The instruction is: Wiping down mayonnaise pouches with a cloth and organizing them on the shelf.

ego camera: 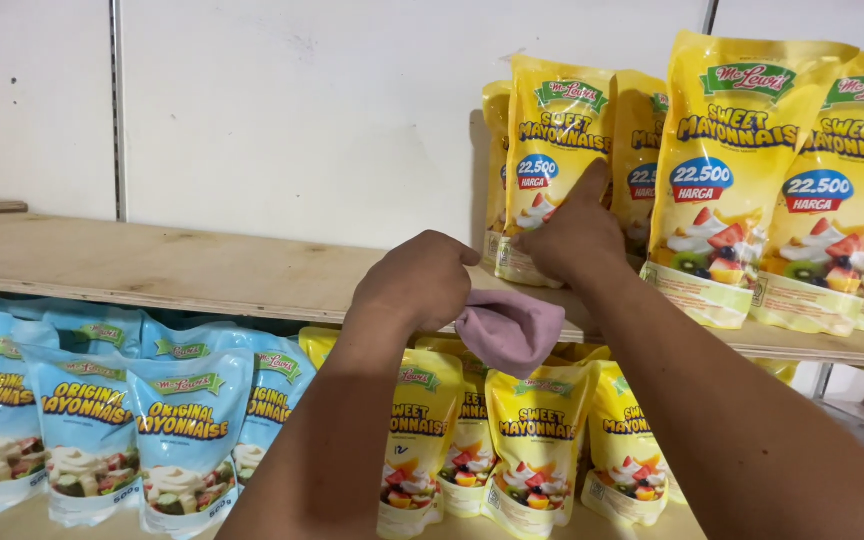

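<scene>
Two hands at a wooden shelf (152,262), left hand (420,280) clenched on pink cloth (510,330), right hand (570,235) fingers pressed against yellow pouch (552,130).

blue pouches (102,420) lower left | wooden shelf (152,262) | white wall (332,110)

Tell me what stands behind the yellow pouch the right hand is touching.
Behind that yellow pouch, under the right hand, more yellow pouches stand against the white wall. Their fronts are mostly covered.

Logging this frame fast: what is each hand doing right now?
Left hand: closed, gripping the pink cloth.
Right hand: open, fingers on a yellow pouch, holding nothing.
</scene>
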